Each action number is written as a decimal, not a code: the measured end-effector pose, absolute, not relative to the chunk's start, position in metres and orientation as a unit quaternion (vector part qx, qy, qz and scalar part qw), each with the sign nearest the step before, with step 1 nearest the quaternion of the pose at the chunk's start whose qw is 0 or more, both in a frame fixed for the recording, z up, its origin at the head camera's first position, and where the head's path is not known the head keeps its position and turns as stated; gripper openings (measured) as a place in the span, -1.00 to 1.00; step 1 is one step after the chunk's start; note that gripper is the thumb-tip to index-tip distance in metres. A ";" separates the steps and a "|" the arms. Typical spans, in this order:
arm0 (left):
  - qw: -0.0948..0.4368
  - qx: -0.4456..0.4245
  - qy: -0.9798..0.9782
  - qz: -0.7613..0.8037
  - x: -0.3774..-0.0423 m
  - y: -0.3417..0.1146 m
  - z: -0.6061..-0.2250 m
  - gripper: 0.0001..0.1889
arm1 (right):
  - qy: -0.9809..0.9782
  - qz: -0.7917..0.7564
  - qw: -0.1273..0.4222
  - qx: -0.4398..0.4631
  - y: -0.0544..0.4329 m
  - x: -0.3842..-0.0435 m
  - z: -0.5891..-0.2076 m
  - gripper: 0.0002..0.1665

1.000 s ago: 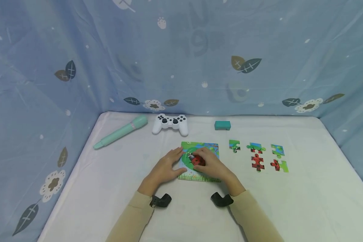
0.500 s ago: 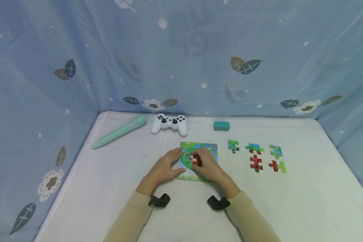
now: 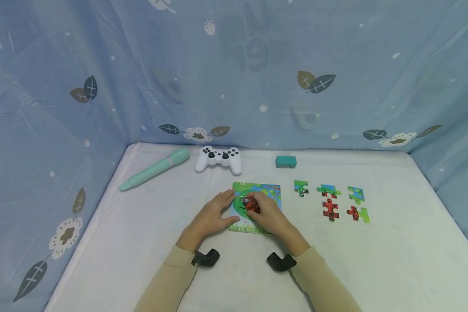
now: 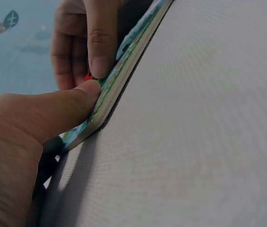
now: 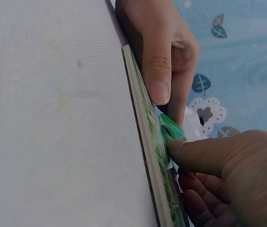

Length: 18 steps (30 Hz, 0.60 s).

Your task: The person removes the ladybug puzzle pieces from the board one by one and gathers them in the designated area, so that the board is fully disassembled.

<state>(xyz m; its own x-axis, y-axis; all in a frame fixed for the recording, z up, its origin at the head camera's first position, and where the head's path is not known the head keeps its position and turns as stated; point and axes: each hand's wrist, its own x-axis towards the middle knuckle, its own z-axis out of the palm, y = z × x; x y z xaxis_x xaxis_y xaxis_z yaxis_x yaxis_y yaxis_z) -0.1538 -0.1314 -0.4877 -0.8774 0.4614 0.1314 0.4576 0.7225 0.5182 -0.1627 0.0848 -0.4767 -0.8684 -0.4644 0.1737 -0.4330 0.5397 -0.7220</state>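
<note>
A square ladybug picture puzzle board lies flat on the white table in the head view. My left hand rests along its left side, with the thumb pressing on the near left part and the fingers reaching to the far left corner. Over the board's middle, my right hand pinches a puzzle piece between thumb and fingers. In the right wrist view, a green piece stands tilted up from the board at the right thumb. The red ladybug part is partly hidden by the right fingers.
Several loose pieces lie right of the board, including a red piece and a green corner piece. Behind stand a white game controller, a teal block and a mint-green wand-shaped object. A blue patterned curtain surrounds the table.
My right hand has shifted slightly left over the board, and the glare on the piece at its fingers has come and gone. The left hand stays at the board's left side.
</note>
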 end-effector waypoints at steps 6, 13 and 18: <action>-0.005 0.250 0.927 0.279 -0.154 -0.133 -0.487 -0.20 | 0.880 -0.400 0.017 -0.256 0.085 -0.163 -0.475 -0.51; 0.010 0.239 0.932 0.272 -0.152 -0.135 -0.489 -0.20 | 0.883 -0.394 0.020 -0.253 0.087 -0.162 -0.468 -0.54; 0.014 0.245 0.928 0.279 -0.153 -0.134 -0.489 -0.20 | 0.880 -0.401 0.030 -0.251 0.099 -0.162 -0.459 -0.54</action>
